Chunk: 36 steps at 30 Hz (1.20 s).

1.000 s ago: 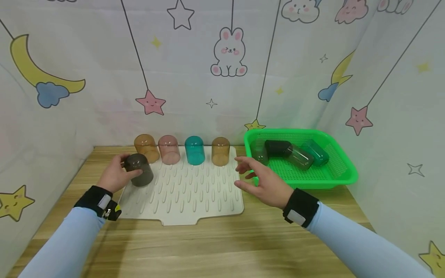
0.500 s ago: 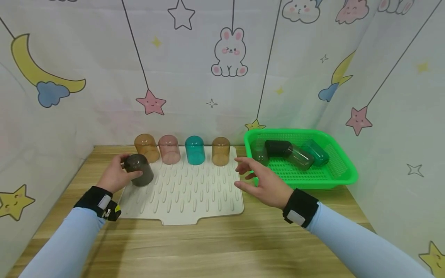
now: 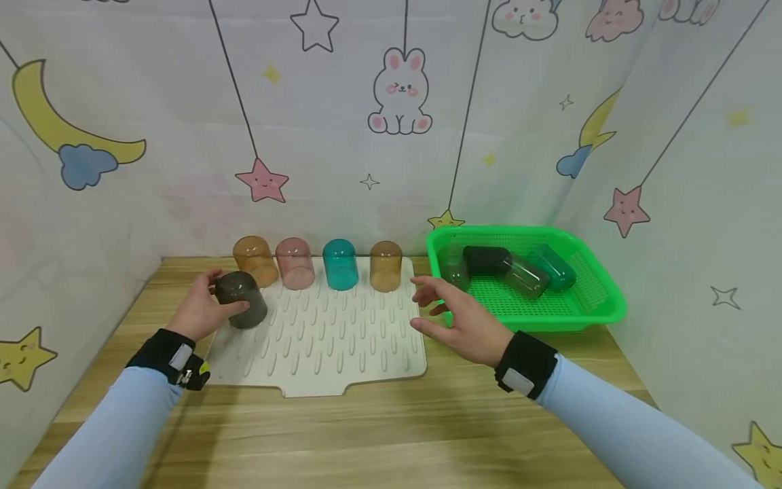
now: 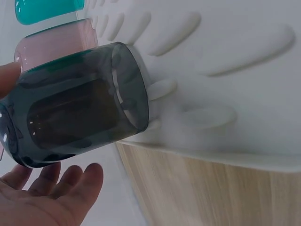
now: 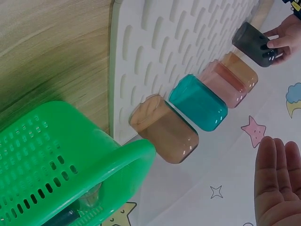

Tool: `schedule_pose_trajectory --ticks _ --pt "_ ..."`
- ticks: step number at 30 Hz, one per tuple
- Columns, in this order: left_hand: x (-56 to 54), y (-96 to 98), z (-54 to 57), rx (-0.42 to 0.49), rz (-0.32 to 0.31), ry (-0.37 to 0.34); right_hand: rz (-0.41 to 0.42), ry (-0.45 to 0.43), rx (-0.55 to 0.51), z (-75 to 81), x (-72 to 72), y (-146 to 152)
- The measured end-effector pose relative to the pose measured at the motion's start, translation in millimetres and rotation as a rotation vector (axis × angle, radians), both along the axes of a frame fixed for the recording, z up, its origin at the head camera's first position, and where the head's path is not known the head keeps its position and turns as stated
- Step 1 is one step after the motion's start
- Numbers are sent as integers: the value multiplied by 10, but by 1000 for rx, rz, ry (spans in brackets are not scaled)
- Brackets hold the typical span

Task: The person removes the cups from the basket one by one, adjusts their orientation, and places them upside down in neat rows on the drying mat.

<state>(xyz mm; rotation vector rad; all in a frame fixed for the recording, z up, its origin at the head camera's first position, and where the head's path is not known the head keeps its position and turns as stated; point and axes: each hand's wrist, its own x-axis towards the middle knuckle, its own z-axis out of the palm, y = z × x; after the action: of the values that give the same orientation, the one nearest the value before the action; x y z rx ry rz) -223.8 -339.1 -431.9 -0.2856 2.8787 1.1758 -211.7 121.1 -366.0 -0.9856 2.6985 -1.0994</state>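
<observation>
Pale blue sleeves (image 3: 100, 421) fill the lower left and lower right of the head view, above a wood-grained table (image 3: 379, 441), with a black band (image 3: 528, 367) at each wrist. Right of centre, the right hand (image 3: 461, 322) hangs with fingers loosely extended, holding nothing, just in front of the basket's left end. At left, the left hand (image 3: 204, 312) grips the grey cup (image 3: 244, 302), thumb across its front, fingers behind. This cup is upside down at the left side of the white mat (image 3: 342, 339), its rim toward the ridged surface.

Beyond it, orange (image 3: 253, 261), pink (image 3: 295, 266), teal (image 3: 340, 266) and tan (image 3: 386, 267) cups stand upside down in a row along the mat's far edge. At right, the green basket (image 3: 537, 325) holds a black cup (image 3: 485, 261), a smoky cup (image 3: 527, 277) and a green cup (image 3: 554, 268), all on their sides, plus a pale cup (image 3: 456, 274) partly hidden.

Behind everything hangs white cloth (image 3: 342, 109) printed with a rabbit (image 3: 401, 98), moons and stars.
</observation>
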Motion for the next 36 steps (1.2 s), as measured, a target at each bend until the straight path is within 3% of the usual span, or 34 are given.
schedule_pose_trajectory --ticks 8,17,21,30,36 --pt "8 31 55 -25 24 51 6 -6 -12 -3 -9 10" --pt "97 330 258 -35 10 270 -10 4 19 10 -48 64" --pt "153 532 364 -1 -28 315 -14 33 28 11 -96 125" --pt "261 996 450 48 -167 307 -51 69 69 53 -212 278" --pt "290 1256 443 87 -220 275 -104 89 133 102 -287 417"
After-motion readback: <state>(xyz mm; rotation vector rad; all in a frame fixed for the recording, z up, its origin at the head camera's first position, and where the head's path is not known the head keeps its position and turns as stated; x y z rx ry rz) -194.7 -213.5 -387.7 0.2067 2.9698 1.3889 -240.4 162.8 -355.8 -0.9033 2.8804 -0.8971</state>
